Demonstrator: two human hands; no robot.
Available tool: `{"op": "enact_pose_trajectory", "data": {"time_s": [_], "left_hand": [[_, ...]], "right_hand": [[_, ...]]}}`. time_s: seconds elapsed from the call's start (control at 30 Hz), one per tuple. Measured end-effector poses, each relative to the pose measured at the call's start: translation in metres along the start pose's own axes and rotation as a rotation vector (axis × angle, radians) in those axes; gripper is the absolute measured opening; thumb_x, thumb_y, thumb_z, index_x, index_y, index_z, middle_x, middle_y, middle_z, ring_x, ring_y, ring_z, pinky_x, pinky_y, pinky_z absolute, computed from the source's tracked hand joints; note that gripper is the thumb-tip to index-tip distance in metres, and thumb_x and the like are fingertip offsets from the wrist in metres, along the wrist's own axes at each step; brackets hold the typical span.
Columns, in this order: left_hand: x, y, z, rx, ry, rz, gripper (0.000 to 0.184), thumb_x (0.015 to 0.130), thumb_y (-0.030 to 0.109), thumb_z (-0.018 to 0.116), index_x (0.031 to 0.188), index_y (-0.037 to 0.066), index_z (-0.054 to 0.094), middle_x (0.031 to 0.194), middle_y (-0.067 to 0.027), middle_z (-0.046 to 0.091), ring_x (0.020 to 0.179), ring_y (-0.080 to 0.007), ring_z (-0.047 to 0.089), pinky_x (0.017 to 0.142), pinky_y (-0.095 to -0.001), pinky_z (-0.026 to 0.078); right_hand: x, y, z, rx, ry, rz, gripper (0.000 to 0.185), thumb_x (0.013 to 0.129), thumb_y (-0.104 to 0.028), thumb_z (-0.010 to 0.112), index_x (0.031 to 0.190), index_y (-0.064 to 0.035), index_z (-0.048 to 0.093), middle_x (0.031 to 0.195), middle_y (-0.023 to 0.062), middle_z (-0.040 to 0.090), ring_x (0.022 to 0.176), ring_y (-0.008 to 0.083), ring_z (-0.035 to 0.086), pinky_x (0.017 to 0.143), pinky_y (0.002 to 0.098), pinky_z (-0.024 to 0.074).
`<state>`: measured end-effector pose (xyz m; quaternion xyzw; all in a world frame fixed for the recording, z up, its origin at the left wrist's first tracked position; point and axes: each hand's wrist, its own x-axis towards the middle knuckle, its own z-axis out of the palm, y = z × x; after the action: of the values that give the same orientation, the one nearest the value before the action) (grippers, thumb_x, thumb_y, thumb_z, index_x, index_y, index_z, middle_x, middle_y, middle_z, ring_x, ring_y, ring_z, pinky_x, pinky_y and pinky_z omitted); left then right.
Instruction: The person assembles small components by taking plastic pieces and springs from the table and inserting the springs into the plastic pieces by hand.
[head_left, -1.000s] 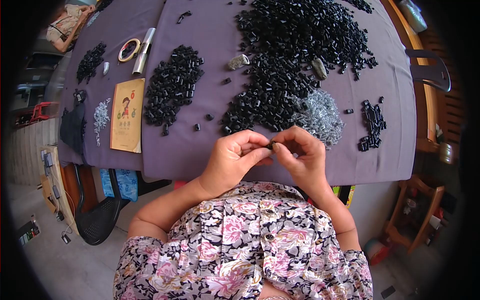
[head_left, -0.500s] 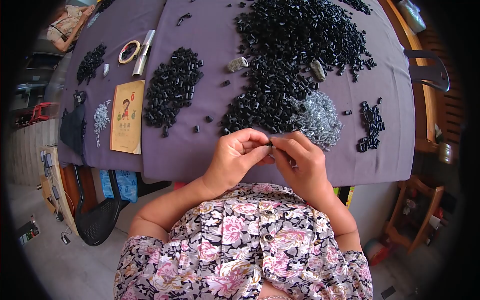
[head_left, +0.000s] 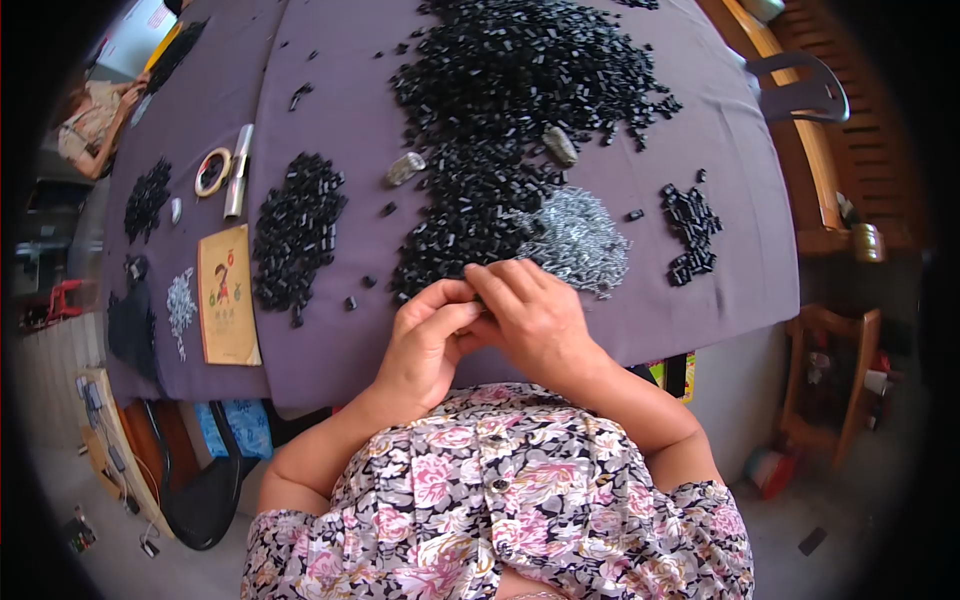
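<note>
My left hand (head_left: 428, 345) is closed, thumb and forefinger pinched together, just in front of the table's pile of small black plastic pieces (head_left: 455, 215). My right hand (head_left: 540, 312) meets it from the right, its fingers bent over the left fingertips and touching the near edge of that pile. Whatever sits between the fingertips is hidden by the fingers. Beside the right hand lies a heap of small silvery metal parts (head_left: 580, 240), which look like screws or pins. A smaller group of black pieces (head_left: 300, 232) is left of my left hand.
A purple-grey cloth (head_left: 370, 110) covers the table. On it are a booklet (head_left: 228, 300), a tape roll (head_left: 212, 172), a shiny silver tube (head_left: 239, 170), two greyish lumps (head_left: 405, 169) and more black pieces (head_left: 690, 232). Another person (head_left: 95, 125) is at the far left.
The head view has shifted, so the table appears further left and lower. My right fingers have moved over the left fingertips to the pile's edge; the small dark piece between them is now hidden.
</note>
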<state>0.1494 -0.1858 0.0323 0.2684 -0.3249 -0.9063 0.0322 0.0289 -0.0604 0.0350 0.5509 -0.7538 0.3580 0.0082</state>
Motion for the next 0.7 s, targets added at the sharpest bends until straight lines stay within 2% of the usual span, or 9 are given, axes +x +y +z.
{"op": "enact_pose_trajectory", "data": {"time_s": [0.13,0.27,0.43,0.57,0.7], "left_hand": [[0.002,0.001,-0.006,-0.024,0.009,-0.043,0.012,0.097,0.009,0.057,0.106,0.003,0.062,0.097,-0.0059,0.067,0.088,-0.0156,0.067,0.086,-0.0345,0.056],[0.002,0.005,0.002,0.008,0.045,-0.06,0.012,0.097,0.01,0.057,0.105,0.003,0.062,0.096,-0.0057,0.066,0.086,-0.0156,0.067,0.086,-0.036,0.056],[0.002,0.01,0.008,0.065,0.069,-0.086,0.013,0.098,0.011,0.056,0.106,0.003,0.062,0.096,-0.0063,0.067,0.085,-0.0156,0.067,0.086,-0.0365,0.056],[0.002,0.015,0.014,0.247,0.023,-0.121,0.022,0.102,0.017,0.05,0.109,0.002,0.065,0.097,-0.0074,0.071,0.085,-0.0156,0.07,0.084,-0.0341,0.057],[0.001,0.007,0.01,0.377,-0.003,-0.047,0.027,0.104,0.02,0.048,0.107,0.002,0.067,0.095,-0.0073,0.072,0.085,-0.015,0.071,0.082,-0.0319,0.057]], "right_hand": [[0.0,0.006,0.004,-0.119,-0.064,-0.08,0.046,0.073,-0.025,0.075,0.111,-0.0022,0.064,0.093,0.0055,0.06,0.081,0.0211,0.063,0.068,0.0327,0.0546],[0.002,0.009,0.002,-0.091,-0.08,-0.094,0.042,0.076,-0.027,0.074,0.11,-0.0025,0.064,0.093,0.0041,0.06,0.082,0.0196,0.063,0.068,0.0322,0.0553],[0.004,0.01,-0.003,-0.141,-0.136,-0.13,0.033,0.078,-0.026,0.073,0.1,-0.0031,0.062,0.087,0.0049,0.056,0.078,0.0208,0.062,0.064,0.0335,0.0547],[0.003,0.012,-0.008,-0.136,-0.145,-0.16,0.03,0.08,-0.025,0.072,0.095,-0.0021,0.06,0.085,0.0063,0.055,0.077,0.0221,0.062,0.062,0.0339,0.0543],[-0.001,0.012,-0.009,-0.096,-0.178,-0.164,0.029,0.081,-0.025,0.071,0.094,-0.0023,0.06,0.086,0.0074,0.055,0.077,0.0232,0.063,0.062,0.0345,0.0545]]}}
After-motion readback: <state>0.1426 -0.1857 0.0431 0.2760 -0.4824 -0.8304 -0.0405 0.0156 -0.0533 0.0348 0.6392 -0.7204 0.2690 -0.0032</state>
